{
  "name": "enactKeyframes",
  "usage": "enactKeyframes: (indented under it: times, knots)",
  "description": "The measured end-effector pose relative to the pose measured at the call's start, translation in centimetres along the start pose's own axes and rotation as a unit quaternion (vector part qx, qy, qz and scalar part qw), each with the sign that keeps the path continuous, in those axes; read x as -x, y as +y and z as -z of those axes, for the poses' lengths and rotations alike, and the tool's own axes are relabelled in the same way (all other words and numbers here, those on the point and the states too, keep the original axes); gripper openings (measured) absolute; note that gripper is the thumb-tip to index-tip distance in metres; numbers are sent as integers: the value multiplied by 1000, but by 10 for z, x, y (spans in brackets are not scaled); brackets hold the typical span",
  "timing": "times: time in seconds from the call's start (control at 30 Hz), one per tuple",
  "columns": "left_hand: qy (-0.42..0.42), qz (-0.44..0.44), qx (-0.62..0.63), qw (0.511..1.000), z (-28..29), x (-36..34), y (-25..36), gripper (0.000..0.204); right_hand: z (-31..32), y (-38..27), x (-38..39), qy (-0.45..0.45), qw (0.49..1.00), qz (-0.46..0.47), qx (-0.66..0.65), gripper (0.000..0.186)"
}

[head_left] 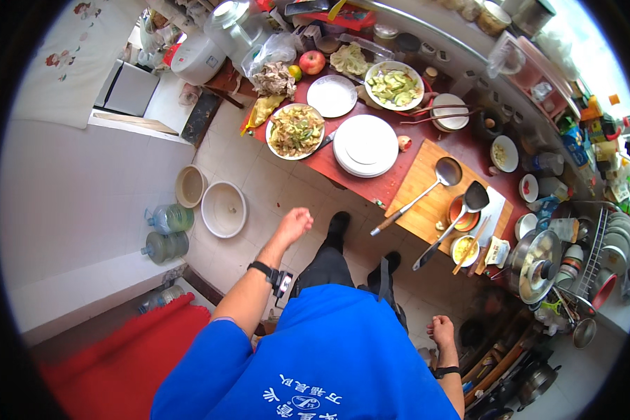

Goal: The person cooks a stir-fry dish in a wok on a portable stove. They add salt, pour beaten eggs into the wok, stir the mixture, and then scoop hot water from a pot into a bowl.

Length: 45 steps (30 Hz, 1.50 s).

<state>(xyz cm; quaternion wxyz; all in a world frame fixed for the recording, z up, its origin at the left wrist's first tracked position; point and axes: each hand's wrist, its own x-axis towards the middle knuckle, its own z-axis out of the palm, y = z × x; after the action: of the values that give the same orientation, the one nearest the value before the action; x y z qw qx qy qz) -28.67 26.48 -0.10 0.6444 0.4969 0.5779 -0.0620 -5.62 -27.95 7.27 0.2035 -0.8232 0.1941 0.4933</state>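
My left hand (295,225) hangs over the tiled floor short of the table, its fingers curled in with nothing visible in them. My right hand (441,330) is low at my right side, loosely closed and holding nothing that I can see. On the red table ahead lies a wooden cutting board (416,183) with a ladle (449,171) and a black-headed spatula (477,196) on it. A stack of white plates (365,145) stands left of the board. Beside it are a plate of cooked food (295,131) and a plate of sliced green vegetables (394,85).
A cleaver (495,213) and a bowl with chopsticks (464,251) lie near the board's right edge. A lidded steel pot (535,266) stands farther right, near a dish rack (595,248). On the floor at left are a white basin (224,209) and plastic water jugs (168,247).
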Motion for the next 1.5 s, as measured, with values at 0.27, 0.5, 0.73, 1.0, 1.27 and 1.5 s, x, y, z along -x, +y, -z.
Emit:
enactKeyframes:
  times: [0.27, 0.5, 0.73, 1.0, 1.27, 1.5]
  knots:
    - [102, 24, 71, 992, 101, -114, 75, 35, -104, -62, 61, -45, 997, 59, -31, 24]
    - [30, 61, 178, 982, 105, -158, 86, 40, -122, -84, 87, -10, 996, 90, -2, 28]
    - [4, 93, 194, 977, 99, -142, 71, 41, -135, -120, 73, -23, 989, 144, 13, 27]
    - [42, 67, 285, 955, 108, -164, 87, 26, -127, -167, 68, 16, 981, 184, 56, 31]
    - [26, 28, 270, 962, 109, -179, 75, 23, -126, -162, 62, 4, 985, 151, 83, 32]
    - [-21, 56, 231, 971, 112, -179, 86, 30, -132, -159, 58, 13, 978, 168, 121, 35]
